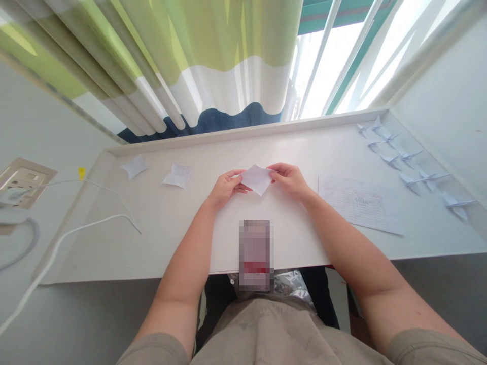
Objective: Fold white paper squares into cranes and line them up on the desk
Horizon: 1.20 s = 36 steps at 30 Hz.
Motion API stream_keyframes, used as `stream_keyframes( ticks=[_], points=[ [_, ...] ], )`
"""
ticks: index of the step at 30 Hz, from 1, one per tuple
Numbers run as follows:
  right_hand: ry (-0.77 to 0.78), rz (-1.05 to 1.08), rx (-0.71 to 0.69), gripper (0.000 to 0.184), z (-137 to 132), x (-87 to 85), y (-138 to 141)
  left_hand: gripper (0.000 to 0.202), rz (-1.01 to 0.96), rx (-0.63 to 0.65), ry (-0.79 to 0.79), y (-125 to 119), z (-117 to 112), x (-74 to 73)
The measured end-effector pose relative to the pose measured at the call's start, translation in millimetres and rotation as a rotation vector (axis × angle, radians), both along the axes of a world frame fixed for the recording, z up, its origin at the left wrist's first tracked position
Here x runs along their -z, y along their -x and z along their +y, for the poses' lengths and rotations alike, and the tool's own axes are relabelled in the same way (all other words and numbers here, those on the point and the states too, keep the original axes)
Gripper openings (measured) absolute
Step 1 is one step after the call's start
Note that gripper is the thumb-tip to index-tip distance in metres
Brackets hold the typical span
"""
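White desk (152, 238): left fingers (235, 180), right fingers (279, 177) pinching opposite sides of white paper diamond (256, 180); paper cranes (408, 157) right.

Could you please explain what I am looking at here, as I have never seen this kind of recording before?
There is no machine here: a person works with two bare hands. The single picture comes from a camera worn on the person's head, looking forward and down, so the forearms reach in from the bottom.

The left hand and right hand hold a folded piece of white paper between them, above a white desk.

On the desk's left side lie two creased white papers; on the right are a lined sheet with writing and, along the far right, several folded paper figures that look like cranes. A white cable trails over the left end. A pixelated patch near the person hides whatever is there.
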State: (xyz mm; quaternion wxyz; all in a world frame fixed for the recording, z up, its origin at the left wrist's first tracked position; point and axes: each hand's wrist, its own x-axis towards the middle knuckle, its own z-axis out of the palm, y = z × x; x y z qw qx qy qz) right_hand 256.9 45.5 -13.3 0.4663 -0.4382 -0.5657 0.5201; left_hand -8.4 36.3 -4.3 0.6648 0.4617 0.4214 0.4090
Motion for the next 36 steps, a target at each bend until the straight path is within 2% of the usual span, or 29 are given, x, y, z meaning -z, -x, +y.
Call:
stream_keyframes(
  ticks=[3,5,8,12,15,18,21,27,30,36],
  points=[
    [0.052,-0.006,-0.037,0.036,-0.8,-5.1,-0.1,0.045,0.008,0.018,-0.007,-1.5,-0.1,1.4],
    [0.098,-0.071,-0.079,0.030,-2.2,-9.4,-1.0,0.043,0.037,0.024,-0.027,-2.5,-0.6,1.7],
    [0.115,-0.113,-0.070,0.019,-4.1,-14.7,-2.1,0.041,0.109,0.000,-0.072,-3.4,-1.3,1.3],
    [0.128,-0.034,-0.059,0.018,-3.8,-16.1,-3.1,0.040,0.148,-0.017,-0.120,-3.1,-1.8,0.6],
    [0.148,0.050,-0.062,0.020,-1.9,-12.7,-3.8,0.041,0.095,-0.037,-0.104,-1.4,-2.3,-1.0],
    [0.145,0.100,-0.057,0.014,-0.2,-8.9,-3.5,0.033,0.053,-0.037,-0.082,0.3,-3.3,-3.5],
    [0.133,0.104,-0.075,0.014,0.1,-7.7,-2.5,0.028,0.072,-0.026,-0.095,-0.5,-4.7,-4.4],
    [0.084,0.000,-0.094,0.046,-3.9,-9.3,0.3,0.045,0.196,-0.073,-0.203,-8.0,-9.2,-2.4],
    [0.075,-0.029,-0.105,0.045,-4.6,-7.3,2.2,0.059,0.219,-0.055,-0.198,-9.1,-10.3,-2.1],
    [-0.129,-0.224,-0.020,0.035,-3.0,-5.4,1.8,0.047,0.251,-0.078,-0.217,-8.6,-5.7,1.6]
  ],
)
